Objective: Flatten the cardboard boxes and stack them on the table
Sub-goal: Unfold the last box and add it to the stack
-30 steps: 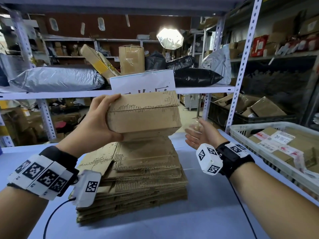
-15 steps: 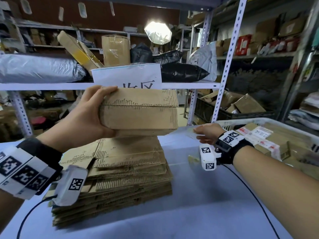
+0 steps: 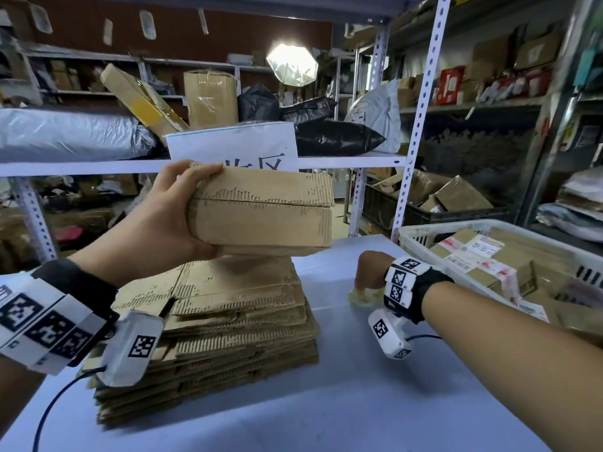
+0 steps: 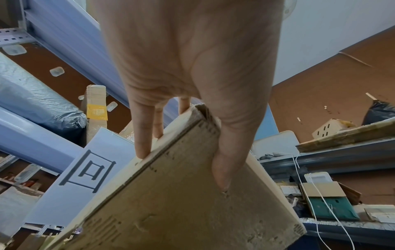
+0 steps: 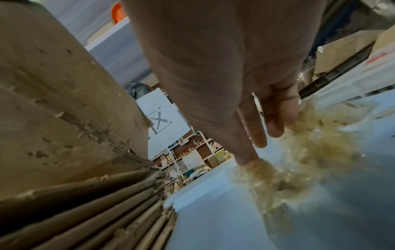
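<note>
Black wristbands [image 3: 421,290] carry white checker-marked blocks [image 3: 390,334] with cables [image 3: 49,409].

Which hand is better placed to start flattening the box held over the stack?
Probably the right hand. The left hand grips the box above the flattened stack, while the right only touches crumpled tape on the table.

Rough, scuffed corrugated cardboard box [image 3: 261,212]; crinkly translucent tape wad [image 5: 310,152]; smooth matt table [image 3: 326,402].

Cardboard box [image 3: 261,210] above flattened stack [image 3: 222,324] on table [image 3: 326,402], crate [image 3: 456,230] at right, shelf [image 3: 342,159] behind
</note>
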The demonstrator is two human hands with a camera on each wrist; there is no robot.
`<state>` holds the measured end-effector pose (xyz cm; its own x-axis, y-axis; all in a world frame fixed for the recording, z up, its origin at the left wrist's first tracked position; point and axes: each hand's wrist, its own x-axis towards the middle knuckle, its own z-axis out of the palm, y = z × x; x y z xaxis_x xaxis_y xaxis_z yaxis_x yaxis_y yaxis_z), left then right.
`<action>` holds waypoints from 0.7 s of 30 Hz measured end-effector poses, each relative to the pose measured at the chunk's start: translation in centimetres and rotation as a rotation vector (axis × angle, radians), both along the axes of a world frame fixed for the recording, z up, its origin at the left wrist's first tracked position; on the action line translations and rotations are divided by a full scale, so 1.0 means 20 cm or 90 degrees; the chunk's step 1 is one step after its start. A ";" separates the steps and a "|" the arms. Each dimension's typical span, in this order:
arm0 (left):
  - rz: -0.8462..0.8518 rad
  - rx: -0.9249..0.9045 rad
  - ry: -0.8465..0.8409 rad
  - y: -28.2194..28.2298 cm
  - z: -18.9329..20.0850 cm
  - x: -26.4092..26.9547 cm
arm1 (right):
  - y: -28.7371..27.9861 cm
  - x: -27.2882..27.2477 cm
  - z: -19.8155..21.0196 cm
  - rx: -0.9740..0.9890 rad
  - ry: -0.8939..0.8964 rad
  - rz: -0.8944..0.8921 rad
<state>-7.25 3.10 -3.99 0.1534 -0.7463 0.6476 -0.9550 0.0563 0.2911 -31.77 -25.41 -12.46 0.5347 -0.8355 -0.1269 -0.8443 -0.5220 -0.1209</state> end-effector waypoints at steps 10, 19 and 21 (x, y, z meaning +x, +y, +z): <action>0.000 -0.003 0.030 0.04 0.02 0.00 | 0.05 -0.01 0.08 -0.101 -0.076 0.005; 0.098 -0.062 0.028 0.05 0.00 -0.02 | 0.37 0.14 0.32 0.378 -0.784 0.095; 0.108 -0.075 0.004 0.04 -0.01 -0.04 | 0.44 0.19 0.36 0.425 -0.788 0.140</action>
